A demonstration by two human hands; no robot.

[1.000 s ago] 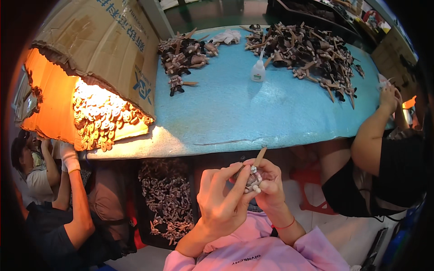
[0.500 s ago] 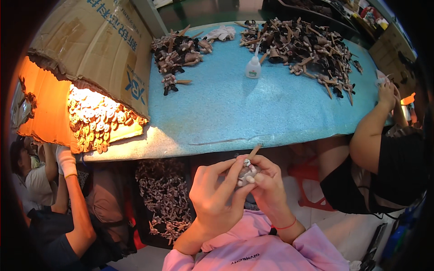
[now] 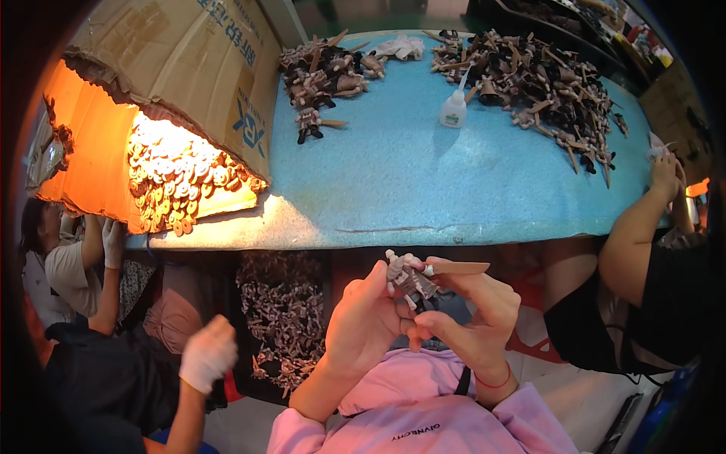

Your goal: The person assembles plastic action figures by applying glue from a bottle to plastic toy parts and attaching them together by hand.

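A small figurine [image 3: 414, 284] with a pale, brownish body and dark legs is held up in front of my chest, below the table's near edge. A flat brown blade [image 3: 463, 268] sticks out from it to the right. My left hand [image 3: 364, 321] grips the figurine's left side between thumb and fingers. My right hand [image 3: 478, 310] closes on it from the other side, with the thumb near its legs and the fingers behind the blade. The fingers hide part of the figurine.
On the blue tabletop [image 3: 363, 174] stand a white squeeze bottle [image 3: 454, 108], two heaps of similar figurines [image 3: 556, 94] and a white cloth [image 3: 398, 48]. A torn cardboard box [image 3: 189, 91] holds round pieces [image 3: 178, 178]. Below is a dark bin of parts [image 3: 283, 318]. Co-workers sit either side.
The figurine has turned in my hands: its blade points right instead of up, and more of its body shows. At left, a co-worker's gloved hand has come down from the box toward the bin.
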